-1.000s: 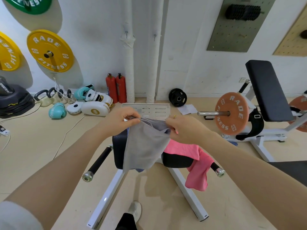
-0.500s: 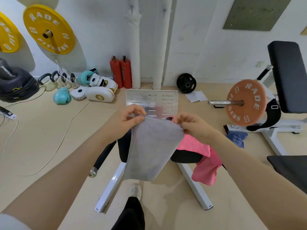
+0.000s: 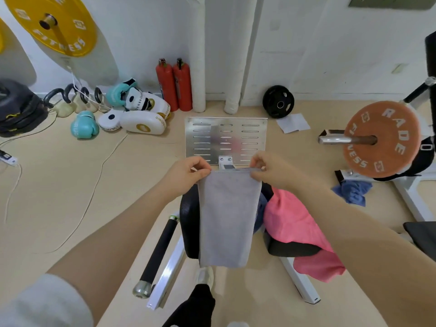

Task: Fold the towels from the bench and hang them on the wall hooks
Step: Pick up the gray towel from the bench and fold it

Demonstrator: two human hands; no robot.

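Observation:
A grey towel hangs flat in front of me, folded into a long strip. My left hand pinches its top left corner and my right hand pinches its top right corner. Behind it stands the black padded bench on a white frame. A pink towel lies draped over the bench's right side and hangs down. A dark blue cloth peeks out between the grey and pink towels. Another blue towel lies crumpled on the floor to the right. No wall hooks are in view.
A slotted metal plate stands beyond the bench. Two red extinguishers and white pipes stand at the wall. Boxing gloves and pads, kettlebells and cables lie left. An orange weight plate on a bar is right. My foot is under the bench.
The view has tilted down toward the bench. My hands have moved apart and pulled the grey towel's top edge straight, so it now hangs as a flat, even strip.

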